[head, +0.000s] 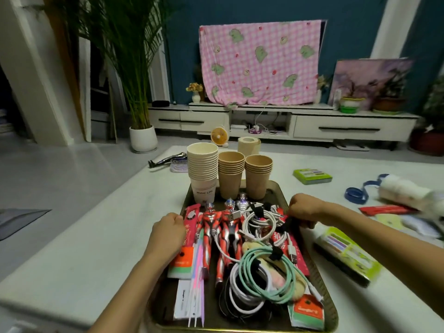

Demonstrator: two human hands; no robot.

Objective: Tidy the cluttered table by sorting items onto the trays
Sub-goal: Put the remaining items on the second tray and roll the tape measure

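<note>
The tray (316, 272) lies on the white table (96, 236) directly in front of the person, with its long axis running straight away from them. It is already packed. Three stacks of paper cups (230, 174) stand at the far end, red toy figures (209, 227) lie lengthwise, and coiled charging cables (259, 272) and flat packets fill the near half.

The left hand (168, 233) sits at the left long rim and the right hand (303, 210) at the right long rim, opposite each other a little beyond the tray's middle. Both have their fingers curled down over the edge and appear to be clamped on the rim. The right hand also touches a black cable tie (287, 224) there, so its exact hold is hard to read.

With the hands on the two long sides, the tray looks set to be lifted or slid as one load.

Most of the loose things still unsorted lie to the right, nearer the right hand: a green packet (348, 255) just beside the rim, another green pack (312, 176) farther off, a blue ribbon (355, 193) and a red packet (384, 209). A silver figure (168, 160) lies far off at the back left.
</note>
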